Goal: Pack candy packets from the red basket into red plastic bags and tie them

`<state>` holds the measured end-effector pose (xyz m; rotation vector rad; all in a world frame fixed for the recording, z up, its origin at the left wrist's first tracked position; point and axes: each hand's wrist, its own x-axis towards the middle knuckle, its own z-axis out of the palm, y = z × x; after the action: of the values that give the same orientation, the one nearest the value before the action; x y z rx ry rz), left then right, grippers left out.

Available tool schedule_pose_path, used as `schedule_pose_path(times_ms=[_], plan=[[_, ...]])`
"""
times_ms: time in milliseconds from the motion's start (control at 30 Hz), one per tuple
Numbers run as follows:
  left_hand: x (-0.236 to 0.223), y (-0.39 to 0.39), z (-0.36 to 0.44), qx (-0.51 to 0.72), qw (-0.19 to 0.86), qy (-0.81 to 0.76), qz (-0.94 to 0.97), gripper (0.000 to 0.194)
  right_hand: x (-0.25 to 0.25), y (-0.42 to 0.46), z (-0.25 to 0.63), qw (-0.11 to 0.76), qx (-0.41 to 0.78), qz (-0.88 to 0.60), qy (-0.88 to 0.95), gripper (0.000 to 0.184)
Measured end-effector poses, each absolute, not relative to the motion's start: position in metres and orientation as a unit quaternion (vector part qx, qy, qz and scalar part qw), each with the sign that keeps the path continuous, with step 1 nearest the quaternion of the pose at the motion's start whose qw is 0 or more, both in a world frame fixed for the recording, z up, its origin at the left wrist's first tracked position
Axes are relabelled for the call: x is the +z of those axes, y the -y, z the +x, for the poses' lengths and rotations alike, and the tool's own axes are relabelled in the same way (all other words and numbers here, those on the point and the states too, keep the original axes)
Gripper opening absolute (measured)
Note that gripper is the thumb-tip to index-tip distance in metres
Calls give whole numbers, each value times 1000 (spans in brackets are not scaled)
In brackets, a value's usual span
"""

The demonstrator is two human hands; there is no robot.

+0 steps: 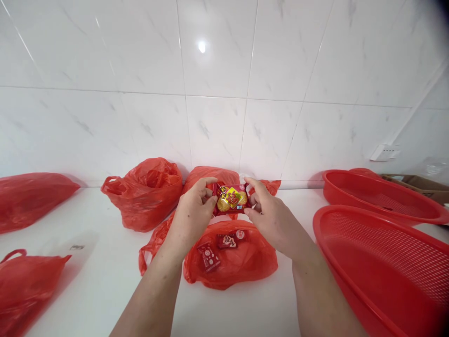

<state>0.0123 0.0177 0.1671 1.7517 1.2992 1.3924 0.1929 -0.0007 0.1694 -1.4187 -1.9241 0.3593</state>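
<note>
Between my two hands is a small red snack packet with cookies and a yellow diamond printed on its front. My left hand pinches its left end, and my right hand grips the right end. The packet is held level above an open red plastic bag on the table. Inside that bag lie two more wrapped snacks: a dark red packet with white characters and a smaller red packet with white print.
A bulging red bag stands left of my hands, with another red bag behind them. More red bags lie far left. Two red plastic baskets sit at the right, near a cardboard box. A tiled wall rises behind.
</note>
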Motion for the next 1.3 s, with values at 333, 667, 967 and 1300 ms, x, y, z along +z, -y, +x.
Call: schedule_pose_path(times_ms=[333,667,967,1300], plan=[[170,-15,12,535,181,-502,655,43,169,-4,192,428,135,-534,716,56],[177,0,21,516,285,-466,659,48,168,-2,184,482,101,-511,705,53],[174,-2,21,504,391,-373,674,59,175,13,177,491,139,-454,730,54],[172,1,24,480,434,-335,685,52,175,16,174,468,201,-414,754,51]])
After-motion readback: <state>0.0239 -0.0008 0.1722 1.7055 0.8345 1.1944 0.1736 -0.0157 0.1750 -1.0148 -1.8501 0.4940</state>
